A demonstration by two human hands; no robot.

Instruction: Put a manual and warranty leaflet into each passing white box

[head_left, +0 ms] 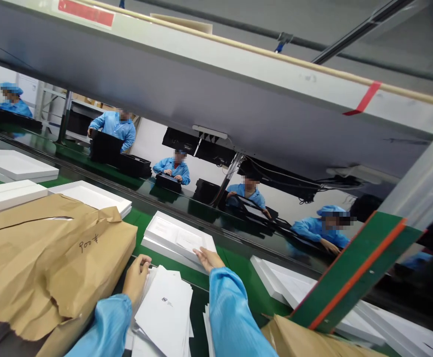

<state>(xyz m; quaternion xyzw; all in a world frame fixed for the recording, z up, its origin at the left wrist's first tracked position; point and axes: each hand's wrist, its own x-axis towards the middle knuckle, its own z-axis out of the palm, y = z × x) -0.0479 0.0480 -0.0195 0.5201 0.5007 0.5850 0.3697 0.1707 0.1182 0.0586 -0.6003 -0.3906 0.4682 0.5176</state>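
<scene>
My right hand (209, 259) reaches over the near right edge of a shallow white box (154, 233), its fingers extended against a white sheet (189, 242) lying inside. Whether they pinch the sheet I cannot make out. My left hand (136, 278) is curled, between a torn brown paper wrapping (100, 253) and a loose pile of white printed leaflets (166, 302). Its fingertips are close to the far end of that pile; what they hold, if anything, is hidden. A small dark logo marks the top leaflet.
Other white boxes (19, 164) stand to the left, and more white boxes (276, 280) to the right. A green post (350, 272) with an orange stripe slants up at right. Overhead hangs a long shelf (209, 89). Across the line, several people in blue work with dark items.
</scene>
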